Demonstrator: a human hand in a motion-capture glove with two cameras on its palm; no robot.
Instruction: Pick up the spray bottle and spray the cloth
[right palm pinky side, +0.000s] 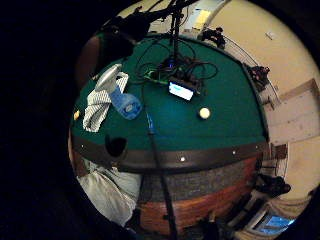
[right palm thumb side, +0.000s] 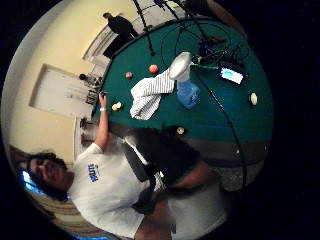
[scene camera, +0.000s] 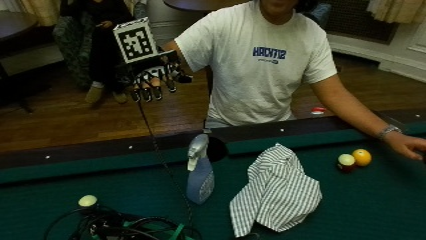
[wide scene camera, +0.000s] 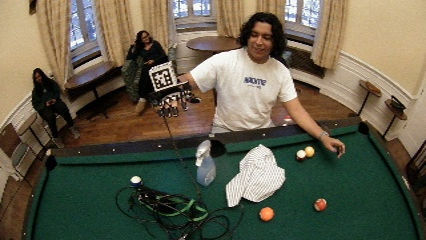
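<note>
A blue spray bottle (scene camera: 200, 175) with a grey trigger head stands upright on the green felt of the pool table (scene camera: 373, 200), near the rail. Beside it lies a crumpled white striped cloth (scene camera: 276, 192), touching or nearly touching the bottle. My gloved right hand (scene camera: 154, 77) hangs in the air off the table, well above and behind the rail, fingers straight and spread downward, holding nothing. The palm views show the bottle (right palm pinky side: 125, 102) (right palm thumb side: 186, 85) and cloth (right palm pinky side: 97, 107) (right palm thumb side: 147, 95) from a distance.
The person's bare left hand (scene camera: 406, 145) rests on the felt near two balls (scene camera: 354, 159). A tangle of cables (scene camera: 113, 227), a small lit device (right palm pinky side: 181, 90) and a white ball (scene camera: 87, 200) lie on the table. A corner pocket (scene camera: 216, 147) opens behind the bottle.
</note>
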